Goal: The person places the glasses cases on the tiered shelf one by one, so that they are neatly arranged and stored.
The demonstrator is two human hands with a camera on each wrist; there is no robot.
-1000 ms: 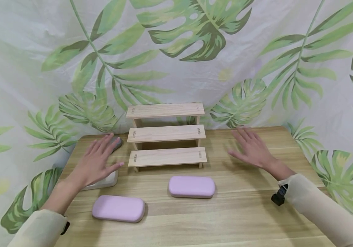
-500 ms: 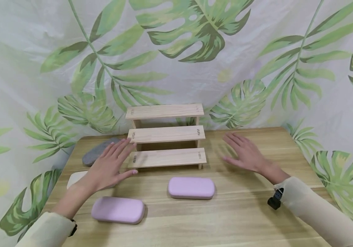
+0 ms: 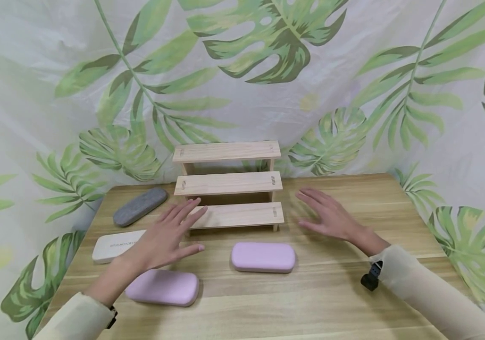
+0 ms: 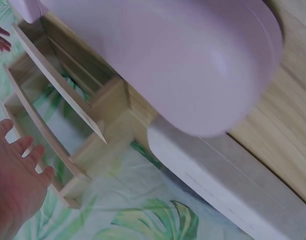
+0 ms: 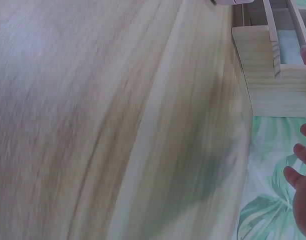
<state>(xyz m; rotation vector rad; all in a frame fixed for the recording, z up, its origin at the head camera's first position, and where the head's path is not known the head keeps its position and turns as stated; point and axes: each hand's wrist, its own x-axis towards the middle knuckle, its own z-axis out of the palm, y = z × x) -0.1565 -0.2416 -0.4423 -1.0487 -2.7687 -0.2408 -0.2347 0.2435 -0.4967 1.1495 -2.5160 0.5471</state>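
Observation:
My left hand hovers with straight, spread fingers in front of the left end of a three-tier wooden stand. My right hand is held in the air to the right of that stand, its fingers extended and holding nothing. Between the hands lies a lilac glasses case. A second lilac glasses case sits below the left hand, partly covered by it; the left wrist view shows this lilac case close up. Behind the left forearm are a white glasses case with printed lettering and a grey glasses case.
The wooden table carries everything, with its far edge against a leaf-patterned cloth. The stand's three shelves rise step by step toward that cloth. Black straps with small devices are on the wrists.
My left hand has moved rightward and a little nearer, uncovering the grey and white cases. My right hand has shifted left toward the stand. The cases and stand stay put.

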